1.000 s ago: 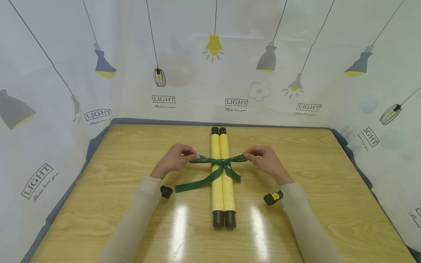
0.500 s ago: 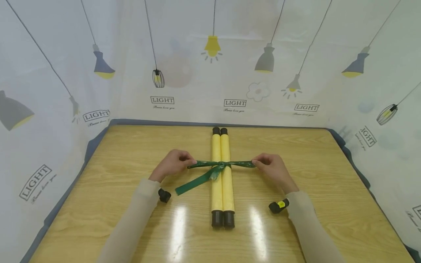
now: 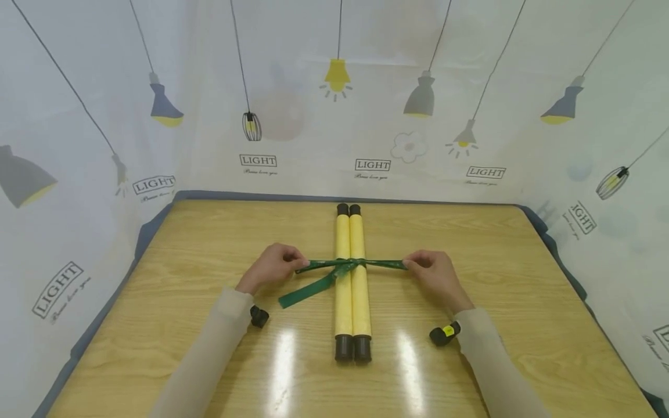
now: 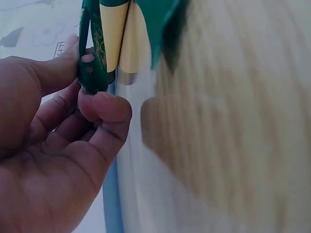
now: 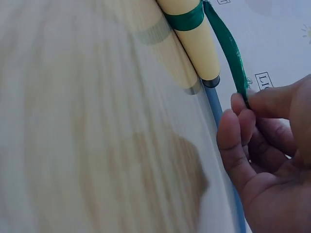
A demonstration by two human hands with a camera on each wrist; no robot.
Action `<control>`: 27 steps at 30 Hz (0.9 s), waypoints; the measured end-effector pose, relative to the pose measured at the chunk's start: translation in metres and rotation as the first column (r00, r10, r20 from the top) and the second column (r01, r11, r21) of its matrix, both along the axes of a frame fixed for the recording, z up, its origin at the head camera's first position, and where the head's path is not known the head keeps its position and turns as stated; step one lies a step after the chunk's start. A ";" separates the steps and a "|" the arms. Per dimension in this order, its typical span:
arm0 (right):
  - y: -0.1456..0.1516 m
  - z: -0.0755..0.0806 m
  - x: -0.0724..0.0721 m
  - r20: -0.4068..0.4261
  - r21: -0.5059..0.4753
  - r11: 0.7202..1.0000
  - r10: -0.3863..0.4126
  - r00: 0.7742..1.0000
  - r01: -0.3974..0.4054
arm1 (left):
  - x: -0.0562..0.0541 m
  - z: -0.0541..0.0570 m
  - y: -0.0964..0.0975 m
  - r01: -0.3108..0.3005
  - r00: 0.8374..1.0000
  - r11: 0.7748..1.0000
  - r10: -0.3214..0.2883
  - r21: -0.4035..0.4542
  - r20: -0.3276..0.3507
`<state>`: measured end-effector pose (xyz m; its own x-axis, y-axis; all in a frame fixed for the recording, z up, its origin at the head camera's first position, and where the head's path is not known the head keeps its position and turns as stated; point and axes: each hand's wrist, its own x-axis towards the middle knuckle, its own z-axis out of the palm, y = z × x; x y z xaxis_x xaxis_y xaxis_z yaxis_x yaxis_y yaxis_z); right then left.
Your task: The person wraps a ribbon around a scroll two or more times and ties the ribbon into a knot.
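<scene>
Two pale yellow tubes [image 3: 344, 307] with black end caps lie side by side, pointing away from me. A green ribbon [image 3: 319, 287] with gold print circles them around the middle and is knotted on top. My left hand [image 3: 274, 264] pinches a loop of the ribbon left of the tubes; the left wrist view shows the looped fold [image 4: 92, 73] between thumb and fingers. On the other side my right hand [image 3: 434, 273] pinches the ribbon's right part, drawn out straight. One loose ribbon tail slants down-left from the knot.
The tubes rest on a glossy wood-grain table [image 3: 209, 360] with a blue-grey edge. A white curtain [image 3: 313, 133] printed with lamps surrounds it on the back and sides. Black wrist cameras [image 3: 444, 333] hang at both cuffs.
My right hand has moved outward to the right and both hands have come slightly nearer. The ribbon has been drawn tauter, its knot is smaller, and the short right tail no longer shows.
</scene>
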<state>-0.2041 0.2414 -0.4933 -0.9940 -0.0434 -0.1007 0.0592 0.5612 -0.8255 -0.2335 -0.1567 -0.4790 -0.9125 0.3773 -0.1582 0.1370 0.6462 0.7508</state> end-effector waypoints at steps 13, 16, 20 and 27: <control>0.014 0.001 0.000 0.035 0.012 0.991 0.131 0.991 -0.131 | -0.001 0.000 0.011 0.048 0.996 0.980 -0.061 0.195 0.060; 0.016 -0.001 -0.001 0.054 0.009 0.991 0.129 0.990 -0.130 | -0.003 0.000 0.012 0.046 0.996 0.972 -0.063 0.228 0.068; 0.020 -0.002 -0.003 0.040 0.008 0.982 0.190 0.981 -0.190 | -0.004 0.001 0.012 0.037 0.998 0.980 -0.046 0.194 0.043; 0.031 0.009 -0.012 -0.064 0.120 0.963 0.250 0.966 -0.242 | -0.008 0.003 0.004 -0.002 0.998 0.995 0.007 0.098 -0.056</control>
